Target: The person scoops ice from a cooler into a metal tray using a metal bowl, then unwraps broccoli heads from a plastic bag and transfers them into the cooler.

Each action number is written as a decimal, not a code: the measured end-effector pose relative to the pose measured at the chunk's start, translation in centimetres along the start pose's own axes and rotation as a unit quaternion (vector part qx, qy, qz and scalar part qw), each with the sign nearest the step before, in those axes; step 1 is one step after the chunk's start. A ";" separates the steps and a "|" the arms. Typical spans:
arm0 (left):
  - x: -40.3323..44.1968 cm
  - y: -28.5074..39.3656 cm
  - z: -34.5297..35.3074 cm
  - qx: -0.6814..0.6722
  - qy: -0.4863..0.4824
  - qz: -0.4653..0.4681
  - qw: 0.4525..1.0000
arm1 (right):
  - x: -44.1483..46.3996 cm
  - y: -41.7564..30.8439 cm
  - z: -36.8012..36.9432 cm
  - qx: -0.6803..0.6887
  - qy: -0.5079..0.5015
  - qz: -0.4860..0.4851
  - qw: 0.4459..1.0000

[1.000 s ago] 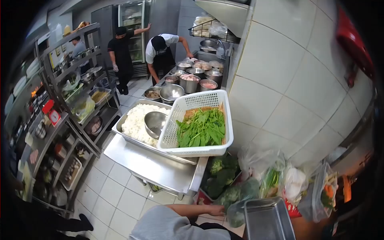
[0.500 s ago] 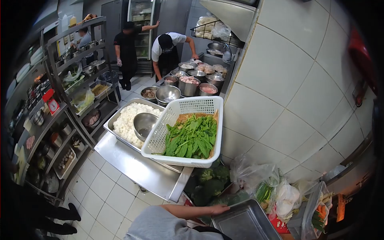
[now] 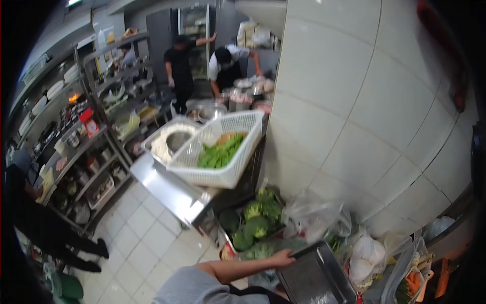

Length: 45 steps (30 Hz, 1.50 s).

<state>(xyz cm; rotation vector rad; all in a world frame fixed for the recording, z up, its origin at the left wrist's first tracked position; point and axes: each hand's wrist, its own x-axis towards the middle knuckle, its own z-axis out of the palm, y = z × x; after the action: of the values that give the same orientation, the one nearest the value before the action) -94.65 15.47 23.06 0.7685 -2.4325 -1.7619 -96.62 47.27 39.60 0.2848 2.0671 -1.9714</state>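
My left hand [image 3: 282, 258], at the end of a bare forearm and grey sleeve, grips the upper left edge of a rectangular metal tray [image 3: 316, 278]. The tray looks bare inside and is cut off by the bottom of the view. Just above the hand, broccoli heads [image 3: 255, 227] fill a container below the steel table. Plastic bags [image 3: 316, 218] lie beyond the tray, and a bag with white contents [image 3: 365, 258] is to its right. My right hand does not show.
A white basket [image 3: 243, 169] of leafy greens [image 3: 223, 153] and a pan of white rice-like food [image 3: 161, 143] stand on the steel table [image 3: 169, 190]. The tiled wall [image 3: 329, 101] rises at right. Two people work at the back; another stands at left by shelves [image 3: 119, 157].
My view has shifted, so the basket and table appear smaller and further left, and more broccoli shows. The tray, still in my left hand, sits slightly further right.
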 end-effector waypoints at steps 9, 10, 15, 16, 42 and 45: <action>-7.9 3.9 -1.2 -0.403 -0.086 -0.144 0.900 | 10.4 -2.5 0.4 -0.032 -0.138 -0.043 0.989; -9.2 5.1 -2.2 -0.454 -0.156 -0.203 0.853 | 10.9 -3.0 0.4 -0.035 -0.151 -0.051 0.987; -13.9 7.3 -6.4 -0.423 -0.189 -0.146 0.874 | 12.3 -8.0 1.7 -0.072 -0.225 -0.123 0.964; -14.6 7.4 -7.6 -0.393 -0.195 -0.091 0.894 | 12.2 -9.6 2.2 -0.085 -0.242 -0.147 0.955; -58.8 -21.6 -35.7 -0.564 0.650 -0.013 0.509 | -19.2 -16.7 61.7 -0.300 -0.657 -0.354 0.594; -59.5 -18.2 -37.8 -0.599 0.688 -0.040 0.408 | -19.0 -19.1 62.7 -0.349 -0.627 -0.356 0.599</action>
<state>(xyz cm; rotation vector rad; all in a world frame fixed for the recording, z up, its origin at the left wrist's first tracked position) -23.99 2.44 34.80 1.1489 0.1002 -1.1977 -81.17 -15.51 61.54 -1.7563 1.6176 -0.7042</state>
